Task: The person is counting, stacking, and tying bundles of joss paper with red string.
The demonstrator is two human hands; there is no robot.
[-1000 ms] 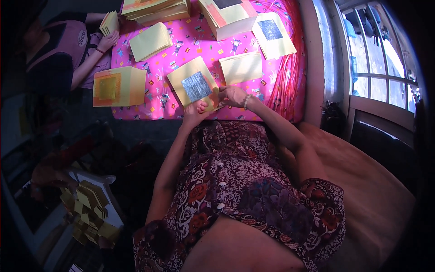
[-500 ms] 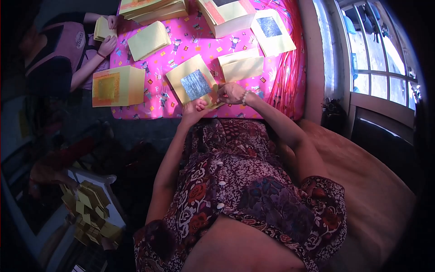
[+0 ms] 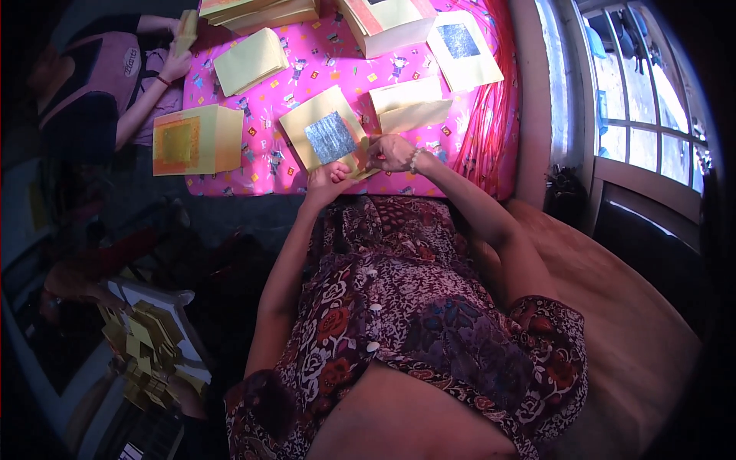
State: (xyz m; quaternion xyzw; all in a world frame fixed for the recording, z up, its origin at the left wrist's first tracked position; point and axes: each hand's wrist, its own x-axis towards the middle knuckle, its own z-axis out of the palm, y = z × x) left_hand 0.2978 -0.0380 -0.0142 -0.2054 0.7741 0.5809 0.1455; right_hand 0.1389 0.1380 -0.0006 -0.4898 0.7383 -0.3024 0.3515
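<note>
Two foil-windowed envelopes (image 3: 328, 138) (image 3: 462, 47), one orange-faced box (image 3: 195, 139)

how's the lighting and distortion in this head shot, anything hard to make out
Head view: daylight from the window falls bright on the pink cloth and the yellow envelope that the left hand and right hand hold. The left side, with the yellow paper pile, lies in deep shadow. Fisheye bends the window frame, and the corners go black.
</note>
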